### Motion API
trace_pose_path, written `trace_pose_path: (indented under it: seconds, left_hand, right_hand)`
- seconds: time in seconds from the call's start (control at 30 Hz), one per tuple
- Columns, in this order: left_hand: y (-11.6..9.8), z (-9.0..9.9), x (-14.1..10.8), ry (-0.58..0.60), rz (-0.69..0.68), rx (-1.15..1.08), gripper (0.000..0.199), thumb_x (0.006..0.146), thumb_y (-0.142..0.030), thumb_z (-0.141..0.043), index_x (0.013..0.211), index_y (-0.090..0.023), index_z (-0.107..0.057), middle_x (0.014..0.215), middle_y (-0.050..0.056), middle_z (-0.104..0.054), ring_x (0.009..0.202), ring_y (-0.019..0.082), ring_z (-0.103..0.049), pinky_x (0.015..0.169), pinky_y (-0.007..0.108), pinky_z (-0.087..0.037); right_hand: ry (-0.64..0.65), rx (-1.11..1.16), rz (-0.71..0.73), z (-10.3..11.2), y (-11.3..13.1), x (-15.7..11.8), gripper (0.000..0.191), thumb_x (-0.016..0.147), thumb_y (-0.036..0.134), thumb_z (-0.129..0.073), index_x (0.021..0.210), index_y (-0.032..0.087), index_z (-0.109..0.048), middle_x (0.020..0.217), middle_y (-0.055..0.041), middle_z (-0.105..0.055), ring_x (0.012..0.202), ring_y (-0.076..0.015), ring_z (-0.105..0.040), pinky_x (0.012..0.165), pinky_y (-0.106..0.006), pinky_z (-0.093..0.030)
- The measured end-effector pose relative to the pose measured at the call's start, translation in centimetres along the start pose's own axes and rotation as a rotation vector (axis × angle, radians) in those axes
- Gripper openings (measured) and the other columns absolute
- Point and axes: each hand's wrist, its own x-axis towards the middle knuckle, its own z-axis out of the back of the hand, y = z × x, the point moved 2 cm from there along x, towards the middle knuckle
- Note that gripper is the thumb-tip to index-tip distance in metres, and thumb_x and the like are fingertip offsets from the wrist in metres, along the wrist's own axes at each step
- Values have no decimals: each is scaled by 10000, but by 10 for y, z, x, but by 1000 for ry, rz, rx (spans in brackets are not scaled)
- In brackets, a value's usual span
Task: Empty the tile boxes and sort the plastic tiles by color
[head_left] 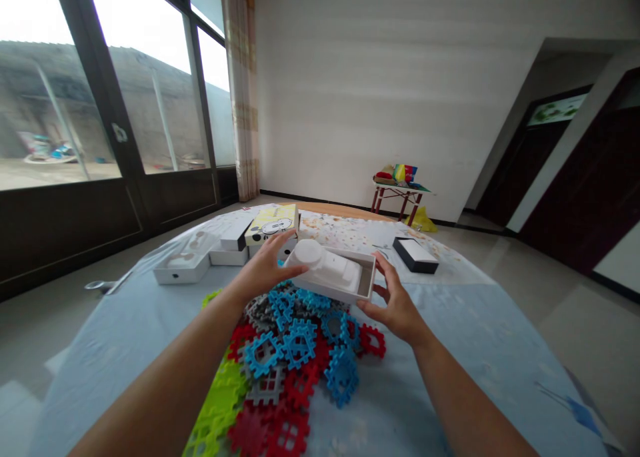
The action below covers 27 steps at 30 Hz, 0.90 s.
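Observation:
Between my two hands a white open box (367, 280) is held up, tilted, above the pile of plastic pieces. Inside it lies a white moulded insert (336, 270) with a round raised end at the left. My left hand (273, 265) grips the box's left end, thumb across the front by the round part. On the right end, my right hand (395, 302) holds the box with thumb below and fingers along the far side. Under the box are interlocking plastic pieces in blue (299, 342), red (290, 434), grey (267, 385) and lime green (220, 400).
Behind my left hand stand a yellow cartoon-printed box (273, 225) and several white boxes, one open box (183, 274) with a moulded insert. A black-and-white box (415, 254) lies at the right on the cloth-covered table (450, 337). A small side table (397, 189) stands by the wall.

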Motion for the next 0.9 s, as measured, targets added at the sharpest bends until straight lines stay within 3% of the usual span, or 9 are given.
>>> trace_pose_path:
  seconds: [0.1, 0.2, 0.37, 0.6, 0.9]
  left_hand:
    - [15, 5, -11, 32, 113, -181, 936, 618, -469, -685, 1395, -218, -227, 1399, 151, -322, 1265, 282, -320, 1001, 440, -319]
    - [24, 6, -21, 184, 176, -338, 1042, 578, -409, -740, 1415, -210, -154, 1413, 165, -303, 1282, 276, -296, 1022, 443, -292]
    - [26, 1, -31, 322, 100, -521, 1088, 544, -371, -775, 1420, -224, -147, 1449, 117, -253, 1305, 261, -255, 1075, 404, -206]
    - [18, 5, -36, 306, 125, -445, 1155, 532, -398, -777, 1432, -230, -71, 1478, 86, -174, 1320, 274, -205, 1086, 390, -170]
    - [7, 5, -36, 313, 127, -545, 1034, 572, -354, -755, 1414, -236, -167, 1424, 95, -306, 1280, 287, -289, 1062, 408, -246]
  right_hand:
    - [52, 69, -35, -3, -2, 0, 886, 678, 294, -690, 1386, 316, -157, 1423, -109, -254, 1304, -260, -275, 935, -428, -431]
    - [89, 123, -44, -6, -3, -1, 894, 678, 303, -695, 1392, 304, -157, 1416, -127, -281, 1289, -272, -307, 913, -436, -447]
    - [107, 178, -59, -7, 2, -2, 886, 682, 318, -695, 1392, 307, -165, 1424, -124, -280, 1255, -273, -366, 889, -431, -466]
    - [144, 286, -37, -9, 8, -1, 839, 703, 352, -669, 1387, 298, -186, 1413, -117, -310, 1266, -270, -354, 896, -447, -457]
    - [137, 358, -89, -9, -6, -1, 833, 695, 365, -679, 1370, 329, -193, 1452, -86, -231, 1325, -258, -235, 934, -464, -421]
